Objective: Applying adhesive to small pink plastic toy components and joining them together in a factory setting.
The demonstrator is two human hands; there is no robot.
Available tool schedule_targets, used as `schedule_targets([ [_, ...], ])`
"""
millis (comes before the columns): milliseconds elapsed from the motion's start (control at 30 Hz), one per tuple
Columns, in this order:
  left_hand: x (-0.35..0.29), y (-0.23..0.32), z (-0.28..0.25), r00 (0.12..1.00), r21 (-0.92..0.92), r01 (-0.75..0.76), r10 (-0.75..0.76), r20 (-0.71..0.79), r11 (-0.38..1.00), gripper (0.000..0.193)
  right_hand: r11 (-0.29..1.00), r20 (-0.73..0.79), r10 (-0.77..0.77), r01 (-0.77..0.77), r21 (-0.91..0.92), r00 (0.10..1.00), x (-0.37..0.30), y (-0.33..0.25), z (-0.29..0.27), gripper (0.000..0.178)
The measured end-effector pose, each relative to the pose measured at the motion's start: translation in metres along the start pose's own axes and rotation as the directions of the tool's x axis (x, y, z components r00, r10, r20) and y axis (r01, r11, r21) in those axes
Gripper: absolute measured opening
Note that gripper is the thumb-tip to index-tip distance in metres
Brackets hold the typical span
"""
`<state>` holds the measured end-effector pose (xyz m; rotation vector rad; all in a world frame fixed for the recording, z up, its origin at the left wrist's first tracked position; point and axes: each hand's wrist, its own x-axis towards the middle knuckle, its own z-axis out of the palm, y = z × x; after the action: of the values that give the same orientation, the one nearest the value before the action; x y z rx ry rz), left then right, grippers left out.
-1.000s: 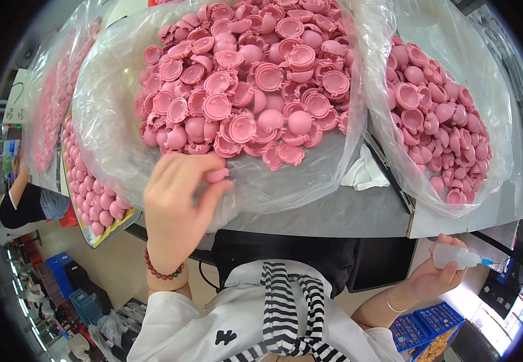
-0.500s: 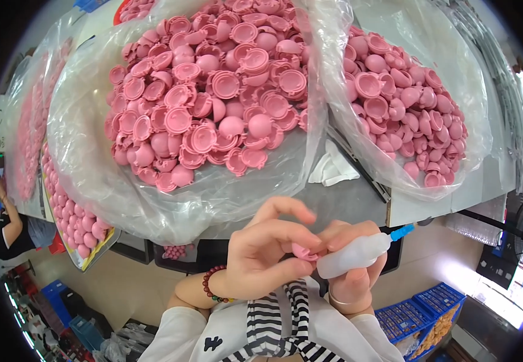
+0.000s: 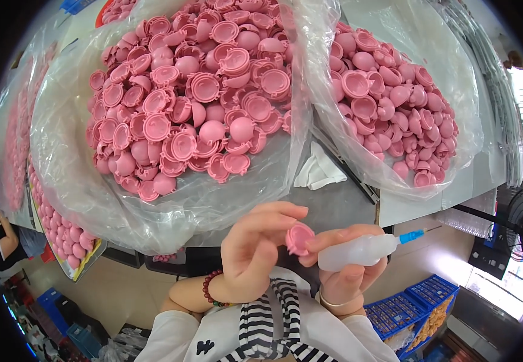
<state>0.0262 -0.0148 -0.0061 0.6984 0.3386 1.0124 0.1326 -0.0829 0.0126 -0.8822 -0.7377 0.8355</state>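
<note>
A pink plastic half shell [image 3: 299,239] with a rimmed, hollow face is between my two hands, above my lap. The fingertips of my right hand [image 3: 347,274] are at its lower right edge. That same hand grips a translucent white squeeze bottle [image 3: 357,252], lying sideways with its blue needle tip [image 3: 411,236] pointing right. My left hand [image 3: 250,250] is beside the shell, thumb apart and fingers curved toward it. Some of its fingertips reach the shell's left edge; whether they touch is hard to tell.
A large clear plastic bag [image 3: 213,208] on the table holds a heap of pink half shells [image 3: 183,114]. Another bag [image 3: 454,175] with a similar heap [image 3: 400,102] stands to its right. Between them lie a crumpled white cloth [image 3: 320,169] and a dark metal strip [image 3: 358,181]. Blue crates [image 3: 394,314] stand low at right.
The shell has turned so its hollow face shows. My left thumb has moved away from it. The bottle has shifted slightly right, and its thin needle now shows beyond the blue tip.
</note>
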Motion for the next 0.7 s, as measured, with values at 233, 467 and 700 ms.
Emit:
schedule_targets([
  [233,0.005,0.009,-0.012,0.977,0.515,-0.095,-0.018,0.210,0.852,0.025,0.995,0.060,0.071,-0.067,-0.078,0.996,0.009,-0.003,-0.002,0.032],
  [467,0.010,0.014,-0.016,0.943,-0.082,0.275,-0.253,0.215,0.958,0.039,0.924,-0.207,-0.174,0.087,-0.372,0.963,0.011,-0.009,-0.011,0.051],
  [700,0.007,0.018,-0.019,0.894,-0.052,0.311,-0.273,0.354,0.949,0.043,0.743,0.257,-0.499,0.561,-0.365,0.828,0.022,-0.019,-0.031,0.050],
])
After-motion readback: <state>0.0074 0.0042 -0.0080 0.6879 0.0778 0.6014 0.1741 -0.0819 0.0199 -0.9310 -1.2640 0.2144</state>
